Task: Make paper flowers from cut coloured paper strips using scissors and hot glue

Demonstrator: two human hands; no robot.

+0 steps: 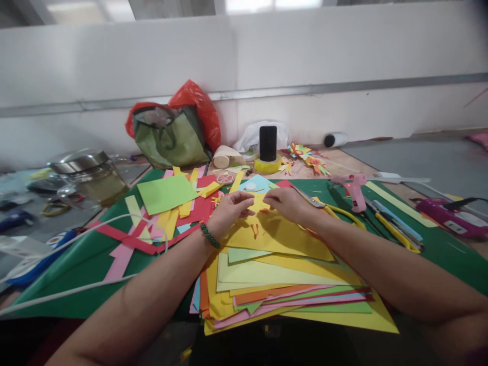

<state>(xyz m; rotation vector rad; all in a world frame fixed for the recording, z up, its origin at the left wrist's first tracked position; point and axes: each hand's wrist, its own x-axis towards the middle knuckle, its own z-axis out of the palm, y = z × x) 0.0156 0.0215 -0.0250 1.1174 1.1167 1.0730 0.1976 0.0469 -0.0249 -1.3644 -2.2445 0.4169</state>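
Observation:
My left hand [233, 207], with a green bead bracelet at its wrist, is held over the top yellow sheet [290, 241] of a stack of coloured paper. Its thumb and fingers are pinched together. Facing it a short gap away, my right hand [288, 204] is also closed in a pinch, fingertips pointing down and left. Whatever either hand holds is too small or hidden to name. Small orange paper cutouts [254, 231] lie on the yellow sheet just below the hands. Under that sheet, coloured paper [263, 274] spreads toward me in uneven layers.
Paper strips [129, 238] and a light green sheet [166, 194] lie on the green mat to the left. Yellow-handled scissors [345, 213], a pink glue gun [356, 192] and a yellow cutter [396, 231] lie right. Behind stand a phone [268, 143], tape roll [267, 165] and bag [171, 137].

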